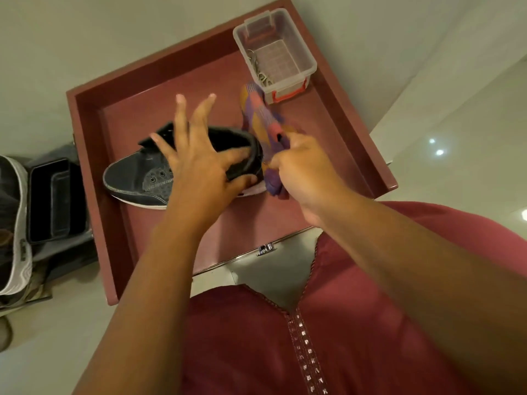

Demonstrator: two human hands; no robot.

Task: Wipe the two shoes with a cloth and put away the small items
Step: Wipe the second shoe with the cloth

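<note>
At far left, off the tray, a 2nd shoe [14,223] sits by a black bin [51,199]. In the red tray [85,155] the dark shoe [137,181] lies toe-left; left hand [196,163] steadies its collar w/ thumb, fingers splayed. Right hand [305,169] clamps the multicolour cloth [262,121] at the heel. Best to brace firmly & wipe heel-to-toe. Clear box [285,32] w/ keys [258,69] at back right.

Dark grey lace-up canvas shoe [142,178] w/ white sole edge, black inside. Soft multicolour cloth [263,118] showing purple, orange, pink & yellow patches. Maroon wooden tray [114,229], same tone all over. Clear plastic box [275,57] w/ red-orange latch, pale grid-pattern base. Maroon tunic [256,352] w/ silvery studded trim. Floor [42,52] looking off-white.
</note>
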